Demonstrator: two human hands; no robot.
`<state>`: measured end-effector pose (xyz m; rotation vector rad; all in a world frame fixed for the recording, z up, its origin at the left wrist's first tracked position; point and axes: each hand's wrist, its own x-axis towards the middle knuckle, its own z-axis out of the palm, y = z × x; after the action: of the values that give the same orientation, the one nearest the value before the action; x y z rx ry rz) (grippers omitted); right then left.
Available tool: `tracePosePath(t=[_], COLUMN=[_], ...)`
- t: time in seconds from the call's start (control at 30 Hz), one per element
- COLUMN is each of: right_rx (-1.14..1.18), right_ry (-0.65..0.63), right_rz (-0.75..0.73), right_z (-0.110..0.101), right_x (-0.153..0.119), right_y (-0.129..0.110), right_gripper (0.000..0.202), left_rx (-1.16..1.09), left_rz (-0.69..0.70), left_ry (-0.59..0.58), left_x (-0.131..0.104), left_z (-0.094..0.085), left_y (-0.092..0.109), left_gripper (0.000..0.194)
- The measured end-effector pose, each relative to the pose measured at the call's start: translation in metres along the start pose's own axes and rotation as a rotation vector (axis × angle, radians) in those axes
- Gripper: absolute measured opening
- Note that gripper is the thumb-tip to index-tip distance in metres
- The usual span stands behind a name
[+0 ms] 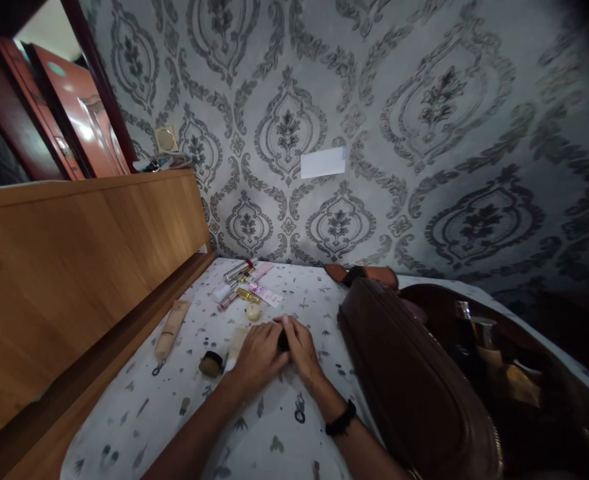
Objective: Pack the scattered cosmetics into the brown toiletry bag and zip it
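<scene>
My left hand [261, 353] and my right hand [298, 343] meet at the fingertips above the patterned sheet [274, 443]. A small black object [283, 341] shows between them, mostly hidden; my right fingers curve over it. Under and beside my left hand lies a pale tube [235, 347]. Left of that is a round dark-lidded jar [211, 364]. A small cream-coloured round item [253, 311] sits just beyond my fingers. Farther back, several lipsticks and slim tubes [248, 295] lie in a loose group. A beige tube [172, 329] rests at the left.
An open brown bag [399, 373] with bottles and other items [484, 333] inside fills the right side, its strap [374, 275] behind it. A wooden headboard [94, 260] borders the left. The patterned wall [289, 207] rises behind, with a white switch plate [323, 163].
</scene>
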<state>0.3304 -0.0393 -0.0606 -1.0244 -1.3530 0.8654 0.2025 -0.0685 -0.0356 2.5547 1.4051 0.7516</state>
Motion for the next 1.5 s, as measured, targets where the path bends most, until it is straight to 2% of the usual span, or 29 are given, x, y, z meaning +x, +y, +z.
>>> tracePosePath(t=[0.1,0.2,0.37,0.53,0.7,0.83,0.93,1.1,1.2,1.3,1.4,1.5], right_rx=[-0.02,-0.038,-0.078,-0.089,-0.095,-0.108,-0.109,-0.104,-0.1,-0.097,-0.094,-0.092], right_ry=[-0.01,-0.015,-0.006,-0.001,-0.003,0.004,0.009,0.019,0.025,0.029,0.03,0.03], right_rz=[0.02,0.04,0.056,0.055,0.057,0.061,0.055,0.055,0.049,0.047,0.047,0.043], right_z=[0.0,0.0,0.0,-0.001,-0.002,-0.001,-0.001,0.0,-0.001,-0.001,-0.001,0.0], right_x=[0.001,0.002,0.001,0.001,0.001,0.002,0.002,0.002,0.001,0.001,0.001,0.001], right_y=[0.002,0.002,0.001,-0.001,-0.002,-0.002,-0.002,-0.001,-0.001,0.001,0.002,0.003], right_gripper=[0.066,0.067,0.066,0.064,0.064,0.063,0.063,0.061,0.061,0.061,0.062,0.063], left_rx=[-0.015,0.026,0.193,0.287,0.367,0.398,0.401,0.359,0.319,0.311,0.347,0.404], left_rz=[0.016,-0.065,-0.288,-0.427,-0.517,-0.538,-0.51,-0.382,-0.277,-0.205,-0.178,-0.193], left_ry=[0.029,0.044,-0.005,-0.152,-0.195,-0.223,-0.219,-0.18,-0.18,-0.153,-0.088,-0.058], left_x=[0.0,0.005,0.022,0.027,0.028,0.027,0.022,0.005,-0.01,-0.026,-0.039,-0.047], left_z=[-0.011,-0.025,-0.046,-0.052,-0.053,-0.056,-0.058,-0.056,-0.049,-0.037,-0.024,-0.011], left_y=[-0.005,-0.016,-0.061,-0.102,-0.114,-0.11,-0.098,-0.057,-0.028,-0.009,-0.005,-0.012], left_gripper=[0.029,0.021,0.027,0.029,0.045,0.032,0.027,0.03,0.027,0.025,0.034,0.045])
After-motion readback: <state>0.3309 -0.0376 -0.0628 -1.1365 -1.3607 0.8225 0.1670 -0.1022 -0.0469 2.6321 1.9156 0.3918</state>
